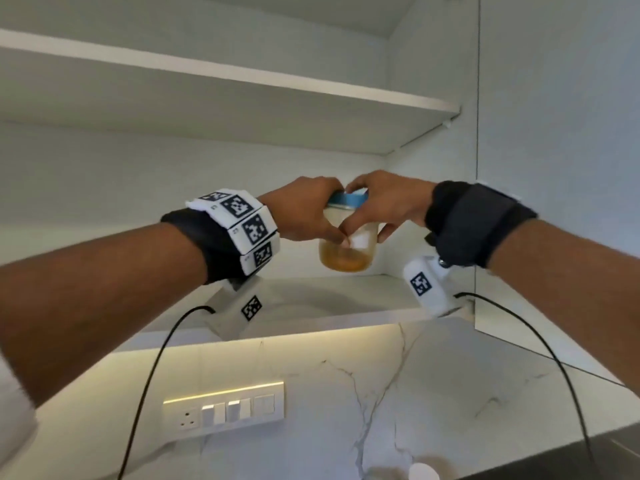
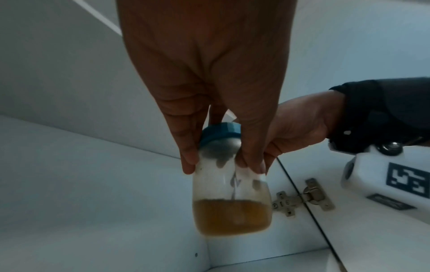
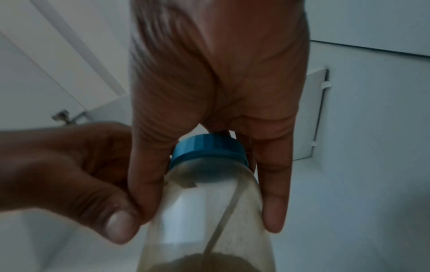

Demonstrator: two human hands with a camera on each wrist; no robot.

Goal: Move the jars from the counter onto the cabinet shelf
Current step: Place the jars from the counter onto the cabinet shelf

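A clear jar [image 1: 347,252] with a blue lid [image 1: 347,199] and an orange-brown filling at its bottom hangs a little above the lower cabinet shelf [image 1: 311,306], near its right end. My left hand [image 1: 304,213] grips it from the left and my right hand [image 1: 388,202] from the right, thumbs on the glass. In the left wrist view the jar [image 2: 232,202] hangs below my left hand's fingers [image 2: 188,162], the right hand [image 2: 300,127] beside it. In the right wrist view my right hand's fingers [image 3: 274,202] flank the jar [image 3: 204,211] under the lid [image 3: 208,149].
An upper shelf [image 1: 242,81] spans the cabinet above. The open cabinet door [image 1: 554,168] stands at the right, its hinge [image 2: 302,198] close to the jar. A switch panel [image 1: 223,407] sits on the marble wall below, and a white lid [image 1: 422,472] shows at the bottom edge.
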